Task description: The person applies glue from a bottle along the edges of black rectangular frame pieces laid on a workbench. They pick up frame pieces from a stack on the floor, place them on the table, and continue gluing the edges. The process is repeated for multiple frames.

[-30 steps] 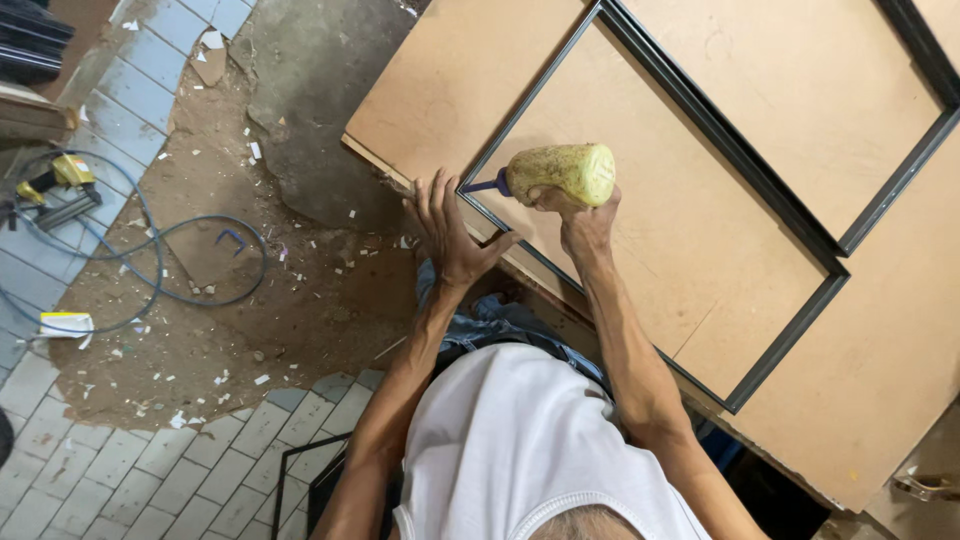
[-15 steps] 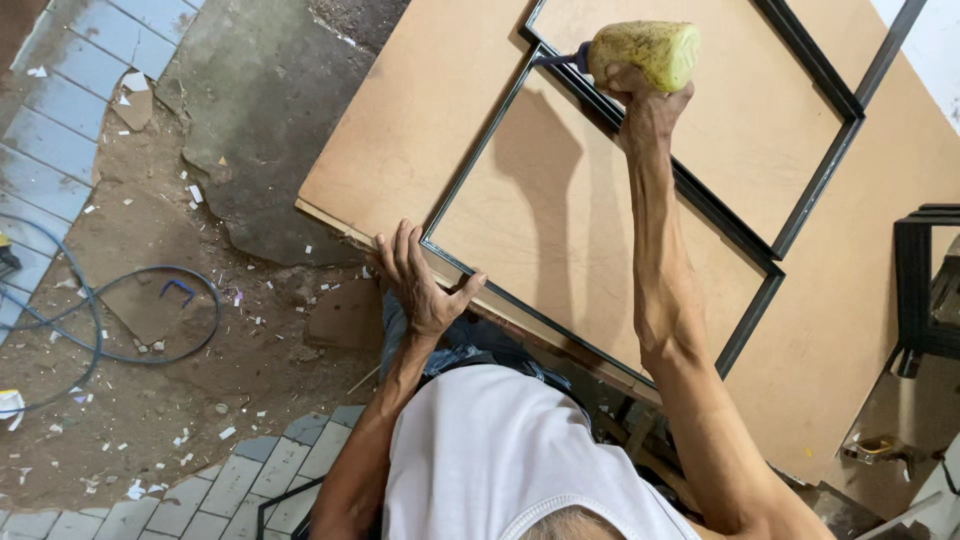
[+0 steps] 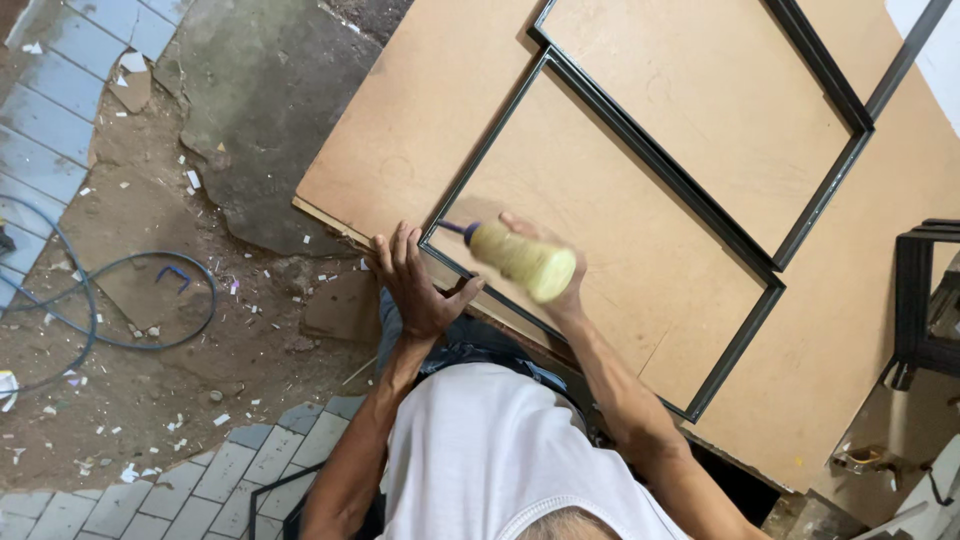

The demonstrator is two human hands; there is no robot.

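A large brown board lies flat with a dark metal frame of two rectangular openings on top of it. My right hand grips a yellowish glue bottle with a purple nozzle, tipped on its side so the nozzle points at the frame's near left corner. My left hand rests spread on the board's near edge, just left of that corner, fingers apart and holding nothing. My white shirt fills the bottom middle of the view.
Dirt floor strewn with small white scraps lies to the left, crossed by a looping grey cable. Grey paving bricks run along the bottom left. Another dark metal frame stands at the right edge.
My right hand came back from high up over the far part of the frame down to the near left corner, turning the bottle's nozzle leftward. My left hand stayed on the board's edge.
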